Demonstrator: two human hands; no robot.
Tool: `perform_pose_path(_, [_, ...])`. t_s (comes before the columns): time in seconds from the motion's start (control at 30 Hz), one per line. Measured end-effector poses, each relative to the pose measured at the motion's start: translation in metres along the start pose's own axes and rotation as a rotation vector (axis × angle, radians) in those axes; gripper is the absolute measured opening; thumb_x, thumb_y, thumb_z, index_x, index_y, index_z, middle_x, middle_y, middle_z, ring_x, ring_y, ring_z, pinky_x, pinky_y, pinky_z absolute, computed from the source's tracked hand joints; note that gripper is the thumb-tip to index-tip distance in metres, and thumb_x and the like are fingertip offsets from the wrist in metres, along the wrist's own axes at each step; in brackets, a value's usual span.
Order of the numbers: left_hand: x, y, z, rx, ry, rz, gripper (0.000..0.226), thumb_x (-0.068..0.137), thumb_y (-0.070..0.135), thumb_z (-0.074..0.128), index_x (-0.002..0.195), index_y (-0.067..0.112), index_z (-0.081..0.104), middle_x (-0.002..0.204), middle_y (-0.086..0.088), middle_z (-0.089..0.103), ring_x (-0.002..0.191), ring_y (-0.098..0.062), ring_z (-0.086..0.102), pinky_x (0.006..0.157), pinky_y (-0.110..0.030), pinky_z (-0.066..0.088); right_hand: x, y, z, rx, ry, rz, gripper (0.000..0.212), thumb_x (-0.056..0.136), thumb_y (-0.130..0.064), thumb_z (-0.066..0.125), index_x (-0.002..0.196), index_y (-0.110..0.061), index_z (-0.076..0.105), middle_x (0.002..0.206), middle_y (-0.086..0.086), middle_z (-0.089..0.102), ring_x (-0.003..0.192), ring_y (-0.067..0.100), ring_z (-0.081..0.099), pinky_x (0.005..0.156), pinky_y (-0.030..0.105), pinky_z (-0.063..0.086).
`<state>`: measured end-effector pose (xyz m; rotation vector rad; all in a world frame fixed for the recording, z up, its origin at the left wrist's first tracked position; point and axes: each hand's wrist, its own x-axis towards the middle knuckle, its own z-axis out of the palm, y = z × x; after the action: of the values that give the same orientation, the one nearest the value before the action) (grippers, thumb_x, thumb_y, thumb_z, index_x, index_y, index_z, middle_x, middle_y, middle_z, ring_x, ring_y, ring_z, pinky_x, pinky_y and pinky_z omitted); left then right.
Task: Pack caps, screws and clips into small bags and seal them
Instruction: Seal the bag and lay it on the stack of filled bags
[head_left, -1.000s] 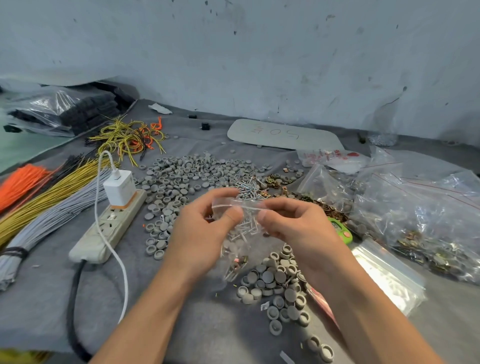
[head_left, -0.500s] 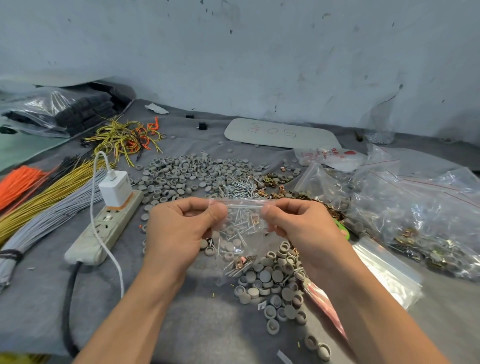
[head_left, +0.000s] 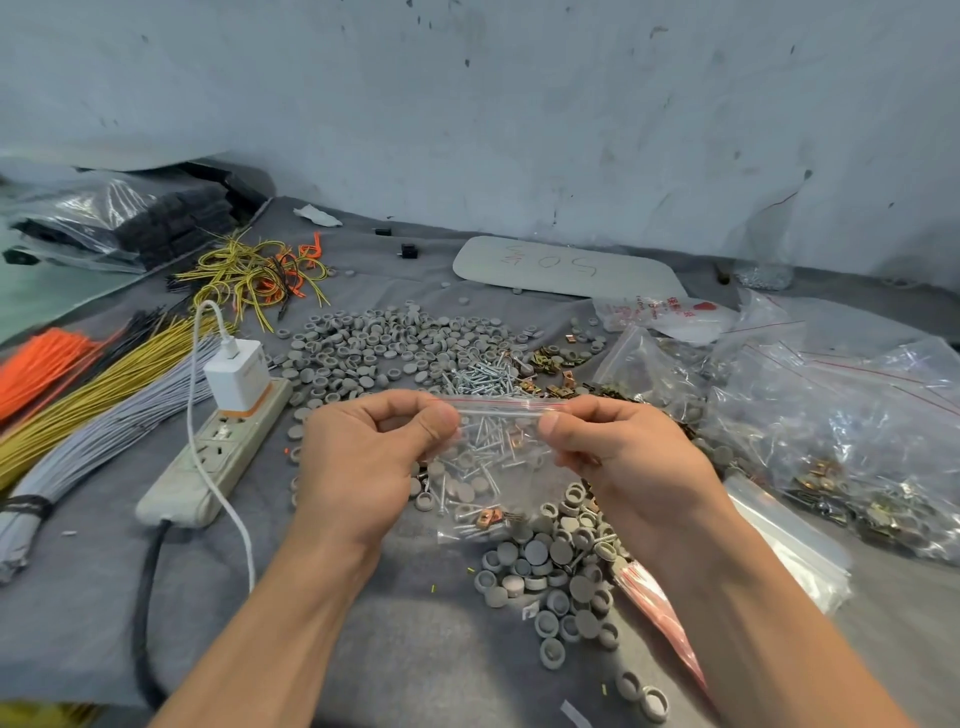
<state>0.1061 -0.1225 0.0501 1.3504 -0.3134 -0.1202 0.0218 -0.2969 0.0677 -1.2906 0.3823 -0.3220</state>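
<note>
Soft, cool, even light fills the view, bright enough to read every colour. It probably falls from above, since only faint, blurred shadows lie on the grey surface (head_left: 130, 597) beneath the forearms (head_left: 291, 623). White glare streaks the large clear bags (head_left: 841, 415) at right and the wrapped bundle (head_left: 93, 208) far left. Thin glints cross the small bag (head_left: 493, 462) at centre. The wide lens bows the foot of the wall (head_left: 519, 104) and stretches the corners. Fine detail softens toward the edges.
</note>
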Motion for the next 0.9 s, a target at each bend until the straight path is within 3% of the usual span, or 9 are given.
perform_pose_path(0.17, [0.0, 0.0, -0.001, 0.02, -0.057, -0.049, 0.016, 0.063, 0.028, 0.083, 0.079, 0.025, 0.083, 0.079, -0.007, 0.079, 0.072, -0.016, 0.076, 0.066, -0.019, 0.058, 0.002, 0.005, 0.0, -0.131, 0.019, -0.012, 0.018, 0.085, 0.0, 0.077, 0.072, -0.012, 0.075, 0.073, 0.006, 0.067, 0.065, 0.012, 0.057, 0.065, 0.021, 0.051])
perform_pose_path(0.27, [0.0, -0.002, 0.0, 0.052, -0.057, -0.072, 0.015, 0.064, 0.027, 0.083, 0.079, 0.025, 0.083, 0.077, -0.009, 0.078, 0.07, -0.015, 0.074, 0.064, -0.019, 0.058, 0.002, 0.009, 0.002, -0.228, 0.0, -0.012, 0.006, 0.086, -0.006, 0.079, 0.081, -0.004, 0.079, 0.071, 0.007, 0.068, 0.068, 0.016, 0.057, 0.07, 0.026, 0.05])
perform_pose_path(0.37, [-0.001, -0.002, 0.0, 0.039, -0.04, -0.071, 0.015, 0.063, 0.028, 0.082, 0.078, 0.022, 0.083, 0.075, -0.01, 0.078, 0.068, -0.014, 0.073, 0.063, -0.018, 0.057, 0.002, 0.011, 0.002, -0.28, 0.002, -0.037, 0.009, 0.084, -0.009, 0.081, 0.08, -0.002, 0.079, 0.067, 0.009, 0.069, 0.068, 0.019, 0.057, 0.073, 0.031, 0.047])
perform_pose_path(0.43, [0.0, -0.003, 0.002, 0.016, -0.028, -0.066, 0.006, 0.07, 0.021, 0.083, 0.075, 0.021, 0.083, 0.074, -0.01, 0.077, 0.067, -0.014, 0.073, 0.062, -0.019, 0.057, 0.002, 0.01, 0.003, -0.277, 0.015, -0.051, 0.007, 0.082, -0.006, 0.081, 0.076, -0.005, 0.079, 0.067, 0.01, 0.069, 0.066, 0.019, 0.059, 0.077, 0.035, 0.047])
perform_pose_path(0.53, [0.001, -0.004, 0.004, 0.018, -0.013, -0.04, 0.016, 0.081, 0.007, 0.08, 0.074, 0.022, 0.083, 0.072, -0.009, 0.076, 0.065, -0.013, 0.072, 0.062, -0.019, 0.056, 0.004, 0.01, 0.005, -0.235, 0.007, -0.047, 0.016, 0.081, 0.0, 0.08, 0.069, -0.01, 0.079, 0.068, 0.011, 0.068, 0.064, 0.019, 0.059, 0.081, 0.038, 0.047])
perform_pose_path(0.63, [0.0, -0.004, 0.006, 0.05, -0.073, -0.048, 0.015, 0.082, 0.007, 0.08, 0.082, 0.021, 0.083, 0.076, -0.008, 0.077, 0.066, -0.01, 0.07, 0.059, -0.015, 0.052, 0.005, 0.011, 0.005, -0.229, -0.007, -0.056, 0.02, 0.082, 0.003, 0.078, 0.068, -0.011, 0.078, 0.066, 0.009, 0.066, 0.063, 0.018, 0.057, 0.076, 0.035, 0.047])
perform_pose_path(0.7, [-0.002, -0.005, 0.008, 0.072, -0.102, -0.049, 0.014, 0.079, 0.007, 0.082, 0.085, 0.02, 0.083, 0.079, -0.008, 0.078, 0.067, -0.011, 0.071, 0.058, -0.016, 0.052, 0.004, 0.013, 0.008, -0.239, -0.038, -0.054, 0.012, 0.083, 0.0, 0.078, 0.074, -0.008, 0.079, 0.064, 0.008, 0.066, 0.062, 0.016, 0.056, 0.072, 0.031, 0.045])
perform_pose_path(0.8, [-0.003, -0.006, 0.012, 0.073, -0.107, -0.033, 0.012, 0.078, 0.007, 0.083, 0.085, 0.017, 0.083, 0.082, -0.009, 0.079, 0.075, -0.019, 0.074, 0.069, -0.025, 0.06, 0.001, 0.015, 0.013, -0.234, -0.072, -0.077, 0.006, 0.085, -0.007, 0.08, 0.081, -0.012, 0.082, 0.066, 0.005, 0.066, 0.062, 0.013, 0.055, 0.066, 0.025, 0.047])
perform_pose_path(0.9, [-0.003, -0.005, 0.013, 0.057, -0.102, -0.026, 0.009, 0.079, 0.006, 0.082, 0.084, 0.014, 0.083, 0.083, -0.01, 0.079, 0.078, -0.023, 0.074, 0.073, -0.028, 0.06, 0.0, 0.014, 0.015, -0.219, -0.061, -0.118, 0.016, 0.085, -0.007, 0.08, 0.073, -0.018, 0.081, 0.064, 0.004, 0.063, 0.06, 0.013, 0.053, 0.062, 0.022, 0.047])
